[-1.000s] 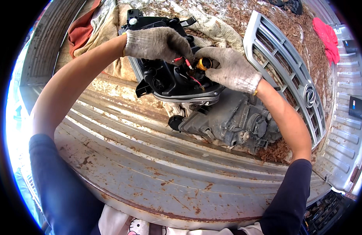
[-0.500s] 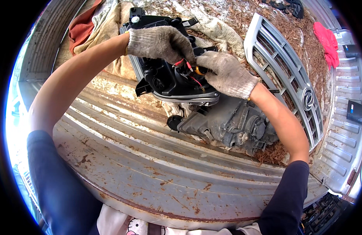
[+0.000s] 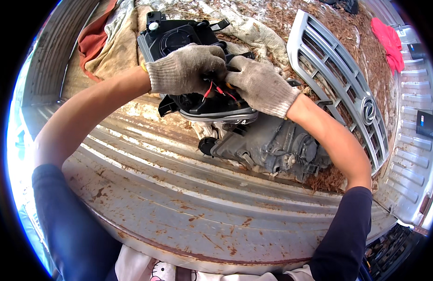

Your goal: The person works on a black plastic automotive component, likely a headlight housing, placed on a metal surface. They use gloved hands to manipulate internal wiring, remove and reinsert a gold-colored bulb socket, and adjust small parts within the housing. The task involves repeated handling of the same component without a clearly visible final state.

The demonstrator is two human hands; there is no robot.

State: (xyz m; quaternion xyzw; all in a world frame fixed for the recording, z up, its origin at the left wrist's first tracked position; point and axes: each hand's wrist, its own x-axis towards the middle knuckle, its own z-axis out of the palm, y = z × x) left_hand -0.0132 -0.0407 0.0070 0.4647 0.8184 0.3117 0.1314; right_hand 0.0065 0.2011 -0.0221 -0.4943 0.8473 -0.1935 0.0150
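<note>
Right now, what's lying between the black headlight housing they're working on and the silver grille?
In the head view, a dirty whitish cloth and dry brown debris lie between the black headlight housing and the silver grille.

Rusty ribbed metal truck bed lies open toward the person; grey plastic headlamp housing, silver slatted grille and crumpled beige cloth crowd the far side.

Two headlight housings; one grille; two gloved hands
</note>
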